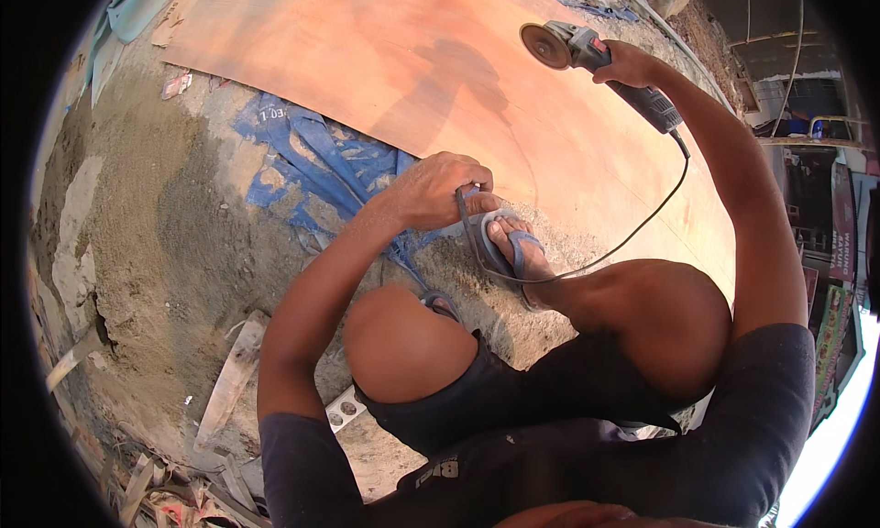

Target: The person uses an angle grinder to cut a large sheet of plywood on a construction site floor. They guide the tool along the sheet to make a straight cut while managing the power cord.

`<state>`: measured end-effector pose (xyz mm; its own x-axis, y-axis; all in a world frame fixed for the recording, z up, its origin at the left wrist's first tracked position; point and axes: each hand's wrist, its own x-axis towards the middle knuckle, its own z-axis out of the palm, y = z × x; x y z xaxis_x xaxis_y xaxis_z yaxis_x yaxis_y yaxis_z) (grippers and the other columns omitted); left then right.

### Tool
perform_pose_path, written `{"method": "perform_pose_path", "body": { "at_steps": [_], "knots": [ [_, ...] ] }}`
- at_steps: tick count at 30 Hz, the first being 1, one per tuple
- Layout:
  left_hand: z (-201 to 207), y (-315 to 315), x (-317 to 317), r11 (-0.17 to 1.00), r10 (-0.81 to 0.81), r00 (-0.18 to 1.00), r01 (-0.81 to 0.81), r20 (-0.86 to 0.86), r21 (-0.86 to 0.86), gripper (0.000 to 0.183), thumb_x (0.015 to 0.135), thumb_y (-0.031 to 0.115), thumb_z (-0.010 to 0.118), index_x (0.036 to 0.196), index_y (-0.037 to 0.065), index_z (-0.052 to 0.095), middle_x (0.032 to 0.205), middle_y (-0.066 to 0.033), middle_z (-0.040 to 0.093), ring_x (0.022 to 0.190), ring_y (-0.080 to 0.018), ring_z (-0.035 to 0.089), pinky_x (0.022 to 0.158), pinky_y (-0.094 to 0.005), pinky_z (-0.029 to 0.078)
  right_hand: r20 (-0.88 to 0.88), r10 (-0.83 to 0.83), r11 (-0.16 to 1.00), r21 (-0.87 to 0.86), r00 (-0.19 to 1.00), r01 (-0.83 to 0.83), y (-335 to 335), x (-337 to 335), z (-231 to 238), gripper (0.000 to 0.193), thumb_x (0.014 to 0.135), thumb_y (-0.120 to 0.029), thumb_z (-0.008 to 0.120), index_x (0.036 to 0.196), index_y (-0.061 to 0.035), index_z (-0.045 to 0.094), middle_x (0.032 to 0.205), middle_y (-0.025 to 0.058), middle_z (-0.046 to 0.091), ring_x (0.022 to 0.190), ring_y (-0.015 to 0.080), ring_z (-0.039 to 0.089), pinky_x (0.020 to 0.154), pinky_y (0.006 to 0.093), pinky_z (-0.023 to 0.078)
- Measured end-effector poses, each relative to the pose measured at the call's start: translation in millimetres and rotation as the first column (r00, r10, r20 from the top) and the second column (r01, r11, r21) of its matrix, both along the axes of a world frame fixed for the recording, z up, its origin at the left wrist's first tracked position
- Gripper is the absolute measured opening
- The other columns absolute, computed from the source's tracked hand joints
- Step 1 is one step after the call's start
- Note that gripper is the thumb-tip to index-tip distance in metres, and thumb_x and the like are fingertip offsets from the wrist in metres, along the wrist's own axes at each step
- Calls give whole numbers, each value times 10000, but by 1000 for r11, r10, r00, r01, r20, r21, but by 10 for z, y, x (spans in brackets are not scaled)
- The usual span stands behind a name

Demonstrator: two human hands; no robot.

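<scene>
Right hand grips grinder toward one o'clock, while left hand pinches and seemingly arranges cable, which should next avoid disc.

Clerk: Supporting surface?
Inspector: Sandy ground, uneven.
Clerk: Lying on it?
Inspector: One flat, brown wooden sheet; torn blue sheeting along the sheet's near edge; a reddish scrap just beside its left corner.
Clerk: Further off that edge?
Inspector: A pale plank and a white socket strip, both well apart from the sheet.
</scene>
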<state>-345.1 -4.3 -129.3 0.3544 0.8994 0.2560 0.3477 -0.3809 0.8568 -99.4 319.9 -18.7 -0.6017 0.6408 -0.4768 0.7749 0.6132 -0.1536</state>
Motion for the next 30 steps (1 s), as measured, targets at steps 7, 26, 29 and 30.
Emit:
{"method": "perform_pose_path", "body": {
  "at_steps": [7, 26, 29, 30],
  "knots": [
    [208, -259, -126, 990, 50, 999, -50, 1, -133, 784, 902, 783, 460, 900, 31, 684, 733, -151, 595, 755, -353, 632, 688, -464, 484, -35, -7, 996, -91, 999, 4, 110, -124, -839, 554, 741, -325, 796, 1173, -23, 625, 1031, 155, 703, 974, 282, 658, 885, 403, 505],
    [-180, -657, -132, 820, 83, 876, -331, -476, -466, 575, 941, 596, 587, 1123, 63, 702, 1039, -149, 671, 1058, -364, 614, 1021, -485, 420, -169, -7, 961, -272, 986, -40, 362, -82, -1585, 658, 750, -279, 811, 1305, -17, 574, 1155, 174, 696, 1062, 283, 652, 957, 399, 499],
    [-175, -561, -37, 827, 62, 896, -293, -439, -481, 577, 950, 600, 577, 1131, 67, 705, 1048, -153, 675, 1073, -362, 616, 1032, -483, 417, -168, -17, 966, -255, 986, -26, 390, -47, -1571, 666, 752, -281, 810, 1316, -21, 569, 1157, 176, 694, 1067, 290, 651, 960, 400, 498],
    [-182, -558, -24, 831, 52, 897, -283, -439, -479, 574, 952, 599, 575, 1128, 69, 706, 1049, -153, 676, 1071, -361, 618, 1032, -483, 417, -158, -17, 969, -246, 987, -23, 406, -31, -1593, 670, 753, -284, 810, 1320, -22, 567, 1157, 177, 693, 1069, 292, 650, 962, 401, 498]
  ]
}}
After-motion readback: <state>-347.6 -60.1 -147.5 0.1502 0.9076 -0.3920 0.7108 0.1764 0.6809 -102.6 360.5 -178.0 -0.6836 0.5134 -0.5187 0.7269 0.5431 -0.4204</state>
